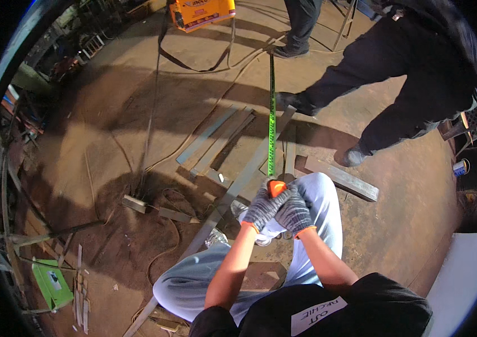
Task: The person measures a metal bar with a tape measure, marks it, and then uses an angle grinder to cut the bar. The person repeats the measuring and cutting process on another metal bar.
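Both my hands wear grey knitted gloves with orange cuffs and are closed together around an orange tape measure (276, 188) in front of my knees. My left hand (262, 210) wraps its left side, and my right hand (294, 212) presses in from the right. Most of the case is hidden by my fingers. A bright green tape blade (272, 129) runs out of it, straight away from me over the floor toward a person's shoe. Beneath the blade a long flat metal bar (244, 178) lies slantwise, passing by my left leg.
Several metal strips (210, 137) lie left of the blade, and a square steel tube (348, 181) lies to its right. Two people's dark-trousered legs (356, 73) stand ahead. An orange machine with a strap (202, 12) sits far off; cables (193, 132) cross the floor. A green box (52, 285) lies at lower left.
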Available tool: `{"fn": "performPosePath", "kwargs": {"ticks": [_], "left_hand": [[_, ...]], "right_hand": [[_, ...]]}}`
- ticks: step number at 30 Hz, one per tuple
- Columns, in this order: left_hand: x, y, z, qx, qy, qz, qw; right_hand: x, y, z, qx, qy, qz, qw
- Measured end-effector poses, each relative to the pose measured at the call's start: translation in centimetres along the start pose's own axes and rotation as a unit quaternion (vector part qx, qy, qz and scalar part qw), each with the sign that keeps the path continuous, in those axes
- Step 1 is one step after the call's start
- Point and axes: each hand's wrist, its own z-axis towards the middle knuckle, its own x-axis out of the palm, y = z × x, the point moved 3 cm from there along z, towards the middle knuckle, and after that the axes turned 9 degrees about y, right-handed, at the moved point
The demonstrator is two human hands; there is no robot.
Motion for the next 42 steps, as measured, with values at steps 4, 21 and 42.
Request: {"fn": "performPosePath", "kwargs": {"ticks": [4,21,42], "left_hand": [[-3.0,3.9,3.9,-0.046,-0.001,0.06,0.997],[-11.9,19.8,-1.4,-0.072,0.065,0.027,0.995],[-17.7,21.0,-3.6,-0.164,0.061,0.152,0.973]], "right_hand": [[4.7,-0.5,3.6,-0.074,-0.159,0.161,0.971],[23.9,-6.4,23.6,0.287,-0.14,0.55,0.772],[31.2,-8.7,35.7,-0.059,0.373,-0.108,0.919]]}}
